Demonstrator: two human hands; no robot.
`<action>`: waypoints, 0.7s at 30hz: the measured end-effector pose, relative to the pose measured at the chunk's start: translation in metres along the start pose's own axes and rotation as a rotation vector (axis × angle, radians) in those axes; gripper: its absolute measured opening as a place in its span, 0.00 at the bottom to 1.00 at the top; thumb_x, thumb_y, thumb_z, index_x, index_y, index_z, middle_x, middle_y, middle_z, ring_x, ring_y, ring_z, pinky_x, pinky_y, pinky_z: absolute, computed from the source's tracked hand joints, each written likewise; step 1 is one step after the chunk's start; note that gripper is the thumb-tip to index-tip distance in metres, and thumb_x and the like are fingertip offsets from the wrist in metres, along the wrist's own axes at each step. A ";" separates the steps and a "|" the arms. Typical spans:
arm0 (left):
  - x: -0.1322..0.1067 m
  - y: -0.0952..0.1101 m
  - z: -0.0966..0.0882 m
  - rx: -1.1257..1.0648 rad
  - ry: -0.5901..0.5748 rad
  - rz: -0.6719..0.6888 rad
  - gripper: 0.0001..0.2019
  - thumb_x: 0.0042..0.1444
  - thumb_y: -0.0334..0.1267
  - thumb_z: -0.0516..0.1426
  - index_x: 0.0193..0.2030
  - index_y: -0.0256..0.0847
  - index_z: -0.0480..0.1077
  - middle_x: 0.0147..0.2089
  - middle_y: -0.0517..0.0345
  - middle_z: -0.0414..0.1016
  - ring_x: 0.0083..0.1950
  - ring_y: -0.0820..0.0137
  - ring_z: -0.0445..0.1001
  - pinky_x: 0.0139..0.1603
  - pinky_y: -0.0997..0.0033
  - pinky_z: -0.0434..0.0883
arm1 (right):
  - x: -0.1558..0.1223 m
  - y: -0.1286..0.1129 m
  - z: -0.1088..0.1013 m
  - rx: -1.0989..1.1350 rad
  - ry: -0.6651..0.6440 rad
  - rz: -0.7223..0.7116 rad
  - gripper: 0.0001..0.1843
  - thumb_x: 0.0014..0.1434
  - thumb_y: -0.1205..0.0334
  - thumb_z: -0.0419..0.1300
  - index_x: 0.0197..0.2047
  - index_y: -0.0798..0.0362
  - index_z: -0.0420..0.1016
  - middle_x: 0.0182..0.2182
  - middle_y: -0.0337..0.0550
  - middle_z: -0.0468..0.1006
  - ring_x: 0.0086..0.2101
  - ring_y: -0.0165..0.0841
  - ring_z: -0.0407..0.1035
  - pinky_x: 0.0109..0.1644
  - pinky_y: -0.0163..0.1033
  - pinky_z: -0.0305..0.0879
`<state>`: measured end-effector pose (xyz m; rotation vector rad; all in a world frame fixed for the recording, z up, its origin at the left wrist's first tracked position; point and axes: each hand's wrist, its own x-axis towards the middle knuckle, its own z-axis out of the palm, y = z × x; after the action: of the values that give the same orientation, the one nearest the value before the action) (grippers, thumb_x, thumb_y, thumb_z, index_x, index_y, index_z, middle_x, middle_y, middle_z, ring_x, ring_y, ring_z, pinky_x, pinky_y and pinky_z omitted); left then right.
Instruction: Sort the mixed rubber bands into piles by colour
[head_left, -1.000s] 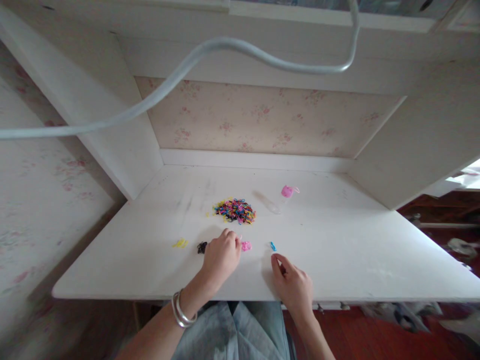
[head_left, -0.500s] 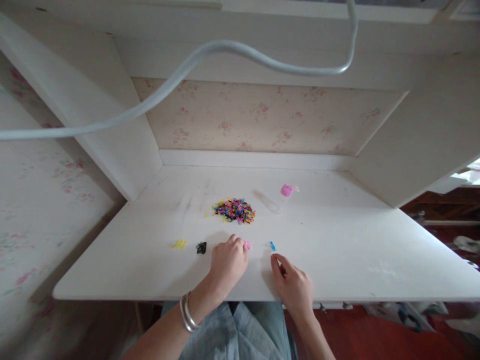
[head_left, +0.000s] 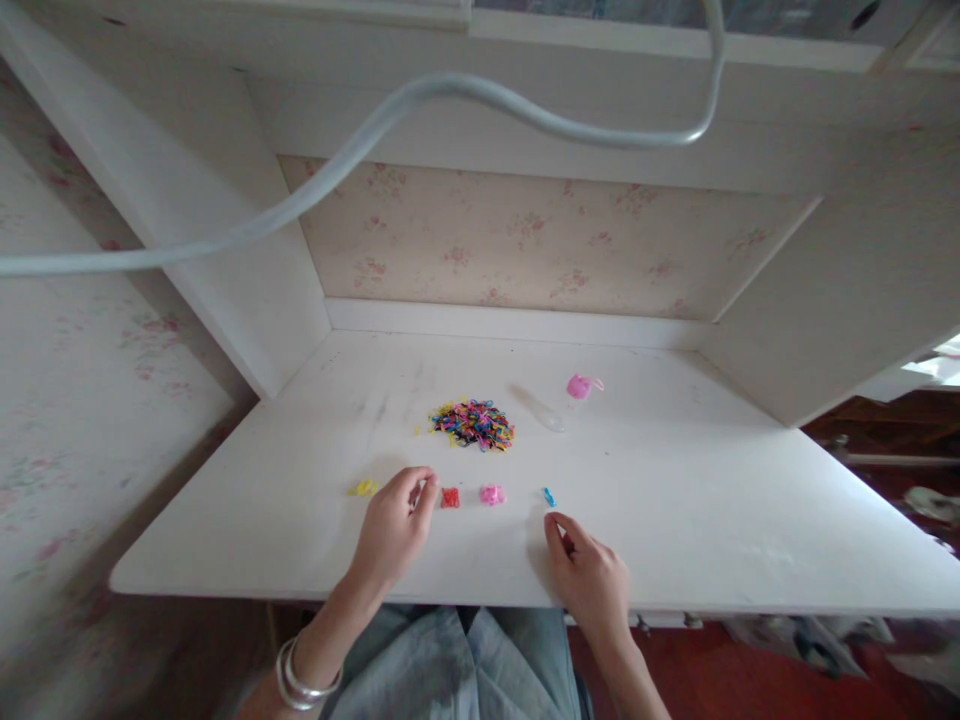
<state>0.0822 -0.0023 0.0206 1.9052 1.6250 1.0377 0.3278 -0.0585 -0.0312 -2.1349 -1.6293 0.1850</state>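
Note:
Small coloured rubber bands lie sorted in a row on the white desk point(head_left: 697, 500): a yellow group point(head_left: 364, 488), a red group point(head_left: 450, 497), a pink group point(head_left: 493, 494) and a few blue bands point(head_left: 549, 496). Behind the row is a mixed heap of bands point(head_left: 474, 425). My left hand point(head_left: 396, 525) is over the spot between yellow and red, its thumb and fingers pinched; it hides the black group. My right hand point(head_left: 590, 572) rests just in front of the blue bands, fingertips pressed together. Whether either pinch holds a band is too small to see.
A clear plastic container point(head_left: 546, 414) with a pink lid point(head_left: 580, 386) lies behind the row, right of the heap. A white cable point(head_left: 465, 90) crosses high in front. White side panels point(head_left: 847, 300) flank the desk, with floral wallpaper point(head_left: 487, 240) behind.
My left hand has moved left from beside the pink group, uncovering the red group and covering the black one. The right hand has stayed almost still by the blue bands.

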 end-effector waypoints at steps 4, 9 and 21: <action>-0.019 -0.032 -0.018 -0.085 0.006 -0.133 0.15 0.59 0.47 0.50 0.28 0.40 0.67 0.21 0.64 0.65 0.24 0.75 0.62 0.26 0.78 0.59 | 0.006 -0.001 -0.002 0.024 -0.017 0.020 0.19 0.61 0.48 0.47 0.40 0.43 0.77 0.22 0.35 0.77 0.25 0.30 0.72 0.28 0.31 0.54; -0.027 -0.053 -0.024 -0.244 0.054 -0.263 0.20 0.57 0.51 0.50 0.21 0.40 0.60 0.17 0.68 0.49 0.21 0.77 0.52 0.22 0.78 0.53 | 0.028 -0.025 -0.015 -0.018 -0.041 -0.052 0.18 0.61 0.49 0.48 0.39 0.43 0.78 0.20 0.35 0.75 0.24 0.29 0.70 0.27 0.31 0.53; -0.028 -0.059 -0.026 -0.348 0.042 -0.313 0.20 0.56 0.51 0.51 0.21 0.40 0.59 0.18 0.68 0.45 0.21 0.78 0.49 0.22 0.78 0.51 | 0.096 -0.106 0.008 -0.286 -0.273 -0.168 0.22 0.63 0.48 0.42 0.46 0.41 0.75 0.36 0.46 0.79 0.35 0.38 0.73 0.35 0.38 0.60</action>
<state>0.0233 -0.0199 -0.0132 1.3640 1.5786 1.1432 0.2601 0.0555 0.0218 -2.2418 -2.0927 0.2086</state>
